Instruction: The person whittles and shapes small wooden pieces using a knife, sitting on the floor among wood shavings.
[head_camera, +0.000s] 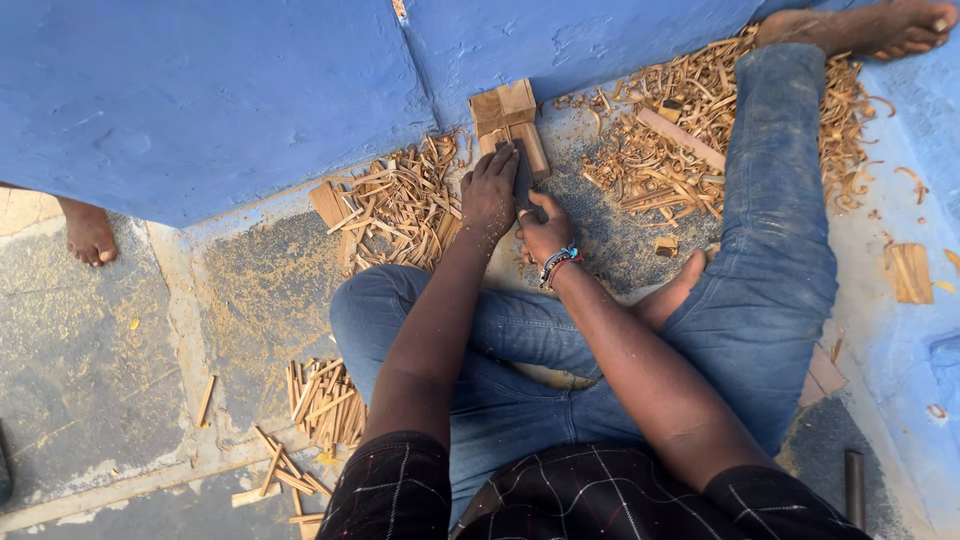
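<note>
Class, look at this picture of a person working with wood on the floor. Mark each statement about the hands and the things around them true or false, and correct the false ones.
1. Both hands are on a dark tool beside the wooden block. True: the left hand and right hand meet on the dark tool.
2. The wall is green. False: the wall is blue.
3. A beaded bracelet is on the right wrist. True: bracelet.
4. The person wears shoes. False: the foot is bare.
5. Wood shavings lie on the floor. True.
</note>
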